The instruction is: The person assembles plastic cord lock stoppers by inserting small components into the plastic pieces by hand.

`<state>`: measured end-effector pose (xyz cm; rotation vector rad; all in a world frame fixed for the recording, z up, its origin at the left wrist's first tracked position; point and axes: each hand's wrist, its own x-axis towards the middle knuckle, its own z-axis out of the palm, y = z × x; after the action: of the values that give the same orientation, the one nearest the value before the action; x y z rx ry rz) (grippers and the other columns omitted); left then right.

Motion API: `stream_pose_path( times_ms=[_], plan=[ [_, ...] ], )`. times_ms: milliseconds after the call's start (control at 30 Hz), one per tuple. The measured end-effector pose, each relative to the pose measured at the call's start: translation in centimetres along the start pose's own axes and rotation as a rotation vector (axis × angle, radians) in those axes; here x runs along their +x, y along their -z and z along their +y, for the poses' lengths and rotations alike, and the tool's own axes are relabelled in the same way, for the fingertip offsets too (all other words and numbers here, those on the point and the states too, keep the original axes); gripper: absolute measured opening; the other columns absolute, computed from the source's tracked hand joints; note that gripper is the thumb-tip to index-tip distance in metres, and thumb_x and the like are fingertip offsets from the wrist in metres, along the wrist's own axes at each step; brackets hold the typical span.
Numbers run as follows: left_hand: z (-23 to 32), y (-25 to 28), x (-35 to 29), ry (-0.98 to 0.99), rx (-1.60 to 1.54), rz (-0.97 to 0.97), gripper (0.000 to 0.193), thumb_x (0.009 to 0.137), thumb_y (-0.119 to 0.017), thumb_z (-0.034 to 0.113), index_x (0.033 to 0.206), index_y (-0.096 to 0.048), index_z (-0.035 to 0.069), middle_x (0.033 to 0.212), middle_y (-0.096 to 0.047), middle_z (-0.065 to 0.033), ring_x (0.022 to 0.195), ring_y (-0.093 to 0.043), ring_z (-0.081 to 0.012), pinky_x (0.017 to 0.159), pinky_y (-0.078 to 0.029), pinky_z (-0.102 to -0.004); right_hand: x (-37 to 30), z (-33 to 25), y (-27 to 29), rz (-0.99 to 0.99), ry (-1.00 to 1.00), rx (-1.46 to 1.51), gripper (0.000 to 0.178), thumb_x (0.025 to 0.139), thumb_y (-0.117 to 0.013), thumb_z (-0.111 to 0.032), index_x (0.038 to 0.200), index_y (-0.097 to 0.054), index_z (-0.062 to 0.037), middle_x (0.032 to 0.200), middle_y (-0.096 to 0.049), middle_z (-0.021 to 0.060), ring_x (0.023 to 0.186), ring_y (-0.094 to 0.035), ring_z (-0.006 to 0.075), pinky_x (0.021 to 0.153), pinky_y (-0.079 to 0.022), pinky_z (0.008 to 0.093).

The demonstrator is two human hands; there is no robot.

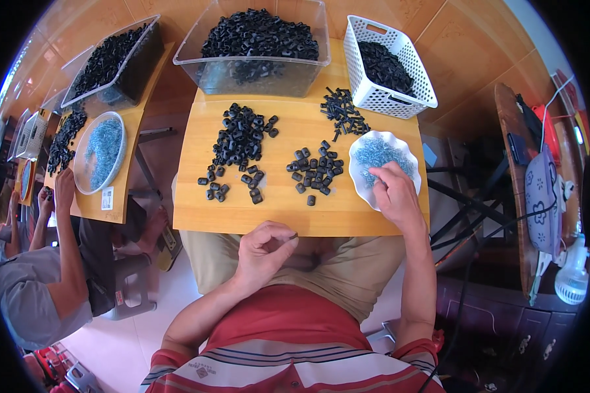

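Your left hand [267,252] pinches a small dark part [294,236] by the near edge of the table [255,219]. Your right hand [398,196], fingers nearly together, is at the small blue pieces [377,152] in the white scalloped dish [356,171]; I cannot tell whether it holds any. Black parts [318,171] lie piled left of the dish.

A small dark piece [294,236] is pinched in the left hand [262,254]. Tiny pale-blue pieces [379,152] are spread in a scalloped white dish [356,172].
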<state>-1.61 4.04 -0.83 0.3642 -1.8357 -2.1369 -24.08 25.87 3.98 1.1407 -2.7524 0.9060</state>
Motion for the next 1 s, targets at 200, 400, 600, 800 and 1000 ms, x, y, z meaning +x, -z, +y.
stream_pose_path(
  times_ms=[200, 400, 600, 800, 1000],
  plan=[
    [-0.4, 0.1, 0.2, 0.028, -0.084, -0.029, 0.015, 0.086, -0.071, -0.007, 0.098, -0.070, 0.002, 0.095, -0.065, -0.0020, 0.084, -0.059, -0.0052, 0.071, -0.047, -0.0197, -0.3, 0.0, 0.1, 0.024, 0.029, 0.138, 0.024, 0.084, -0.058, 0.001, 0.107, -0.067, 0.0015, 0.092, -0.062, 0.0164, 0.078, -0.063, 0.0342, 0.072, -0.051, 0.0382],
    [0.0, -0.5, 0.5, 0.065, -0.078, -0.040, 0.014, 0.088, -0.072, -0.005, 0.100, -0.070, 0.003, 0.094, -0.068, 0.0006, 0.083, -0.060, -0.0047, 0.073, -0.048, -0.0199, -1.2, -0.8, 0.2, 0.005, -0.200, 0.400, 0.035, 0.084, -0.063, 0.007, 0.117, -0.057, -0.0011, 0.089, -0.060, 0.0004, 0.068, -0.055, 0.0009, 0.059, -0.043, 0.0175],
    [0.3, -1.7, 1.1, 0.108, -0.229, -0.072, 0.017, 0.089, -0.072, -0.006, 0.104, -0.067, 0.001, 0.097, -0.071, -0.0039, 0.085, -0.063, -0.0072, 0.076, -0.052, -0.0219, -2.3, -3.4, -0.3, 0.028, -0.274, 0.719, 0.026, 0.082, -0.068, 0.005, 0.104, -0.056, -0.0029, 0.088, -0.063, 0.0008, 0.071, -0.059, 0.0043, 0.062, -0.049, 0.0206],
    [1.6, -3.0, 2.7, 0.167, -0.326, -0.125, 0.017, 0.089, -0.073, -0.002, 0.104, -0.066, 0.001, 0.095, -0.072, -0.0059, 0.081, -0.065, -0.0087, 0.074, -0.055, -0.0238, -3.3, -7.0, -0.8, -0.132, -0.149, 0.825, 0.029, 0.080, -0.070, 0.010, 0.101, -0.053, -0.0014, 0.092, -0.064, 0.0042, 0.082, -0.064, 0.0063, 0.075, -0.054, 0.0228],
    [2.3, -3.5, 3.4, 0.163, -0.372, -0.189, 0.014, 0.091, -0.073, 0.000, 0.102, -0.064, 0.001, 0.093, -0.071, -0.0060, 0.077, -0.063, -0.0072, 0.069, -0.054, -0.0223, -3.6, -8.6, -0.8, -0.180, -0.040, 0.718, 0.024, 0.080, -0.069, 0.009, 0.097, -0.055, 0.0002, 0.092, -0.065, 0.0051, 0.081, -0.065, 0.0077, 0.075, -0.056, 0.0235]
  ],
)
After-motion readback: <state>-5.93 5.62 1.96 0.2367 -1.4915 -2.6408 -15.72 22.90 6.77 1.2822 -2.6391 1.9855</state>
